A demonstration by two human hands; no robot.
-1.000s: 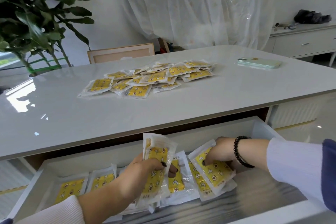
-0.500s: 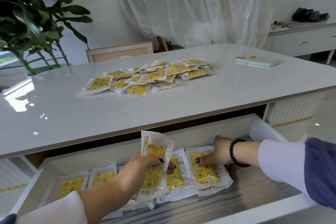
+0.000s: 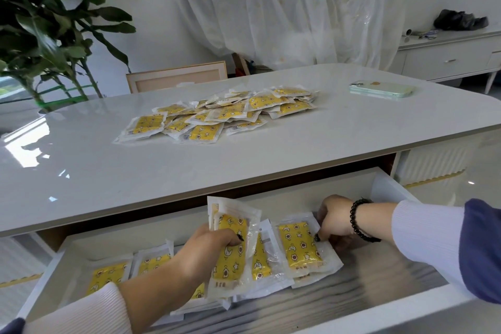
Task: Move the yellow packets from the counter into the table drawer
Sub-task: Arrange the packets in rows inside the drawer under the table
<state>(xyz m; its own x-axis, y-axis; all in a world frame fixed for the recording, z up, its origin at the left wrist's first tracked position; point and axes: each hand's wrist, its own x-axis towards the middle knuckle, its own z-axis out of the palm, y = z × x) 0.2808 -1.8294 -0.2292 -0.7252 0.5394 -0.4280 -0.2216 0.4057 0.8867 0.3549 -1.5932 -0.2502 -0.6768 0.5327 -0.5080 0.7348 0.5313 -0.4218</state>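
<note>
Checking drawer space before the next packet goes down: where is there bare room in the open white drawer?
Bare grey drawer floor lies right of the flat yellow packet that the right hand pinches, up to the drawer's right wall. The left and middle are crowded with packets; the left hand grips a bunch of yellow packets there.

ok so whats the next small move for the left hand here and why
Probably lay one packet from the left hand down flat in the drawer, beside the flat packet that the right hand pinches at its edge. The left hand grips a small bunch of packets upright over the row already lying there, and bare drawer bottom shows to the right. A pile on the counter still waits.
</note>
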